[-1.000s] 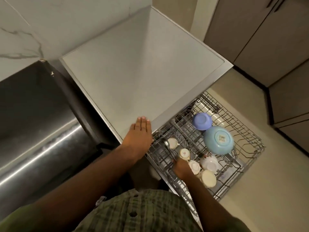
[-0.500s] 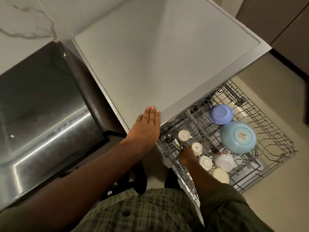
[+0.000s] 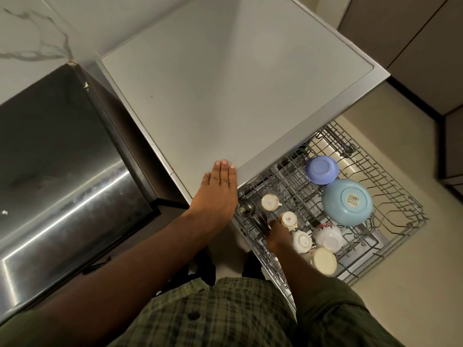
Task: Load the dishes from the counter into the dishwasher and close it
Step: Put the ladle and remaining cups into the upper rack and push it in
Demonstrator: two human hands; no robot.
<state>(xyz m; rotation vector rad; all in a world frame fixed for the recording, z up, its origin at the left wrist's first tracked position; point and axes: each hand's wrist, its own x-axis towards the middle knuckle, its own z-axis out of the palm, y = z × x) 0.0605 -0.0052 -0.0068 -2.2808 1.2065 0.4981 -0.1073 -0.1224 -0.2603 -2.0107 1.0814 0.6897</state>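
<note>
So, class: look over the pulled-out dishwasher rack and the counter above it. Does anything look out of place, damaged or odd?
One oddity: the light blue bowl, upside down in the rack, carries a price sticker on its base. A small chip marks the dark appliance's corner. Cups and bowls sit upturned; nothing spilled.

Labels on the dishes in my rack

The light blue bowl (image 3: 347, 202), upturned near the rack's far right edge, carries a yellow price sticker (image 3: 353, 199) with a barcode; I read "SP" then blurred digits. Small cup-bottom marks are illegible.
</note>
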